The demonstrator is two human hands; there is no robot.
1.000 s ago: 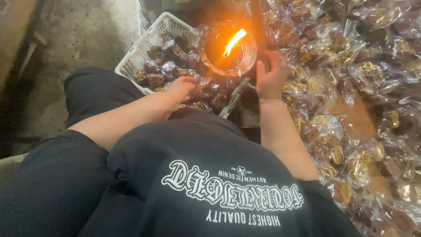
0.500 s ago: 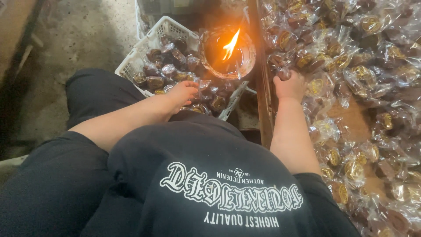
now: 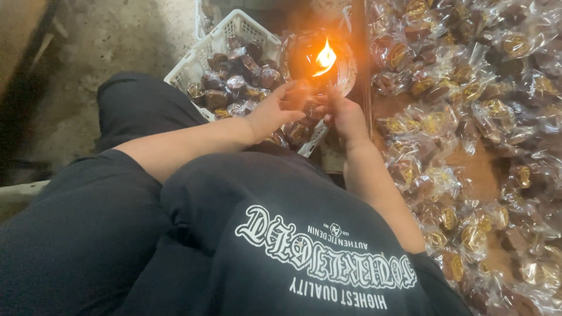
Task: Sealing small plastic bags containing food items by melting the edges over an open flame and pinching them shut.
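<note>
An open flame (image 3: 325, 58) burns in a small round glass dish (image 3: 342, 76) just ahead of me. My left hand (image 3: 274, 111) and my right hand (image 3: 345, 114) meet right below the flame, fingers pinched around a small clear-wrapped dark sweet (image 3: 309, 105) held between them. The sweet is mostly hidden by my fingers. A white plastic basket (image 3: 202, 55) with several wrapped brown sweets sits to the left of the flame, partly under my left hand.
A large spread of clear packets with brown sweets and gold labels (image 3: 468, 117) covers the surface at right. A dark wooden strip (image 3: 362, 52) divides it from the flame. Rough concrete floor (image 3: 117, 41) lies at left. My black trousers and shirt fill the foreground.
My right hand came back from the packets at right to below the flame. My left hand lifted from the basket to join it, both now on one sweet.
</note>
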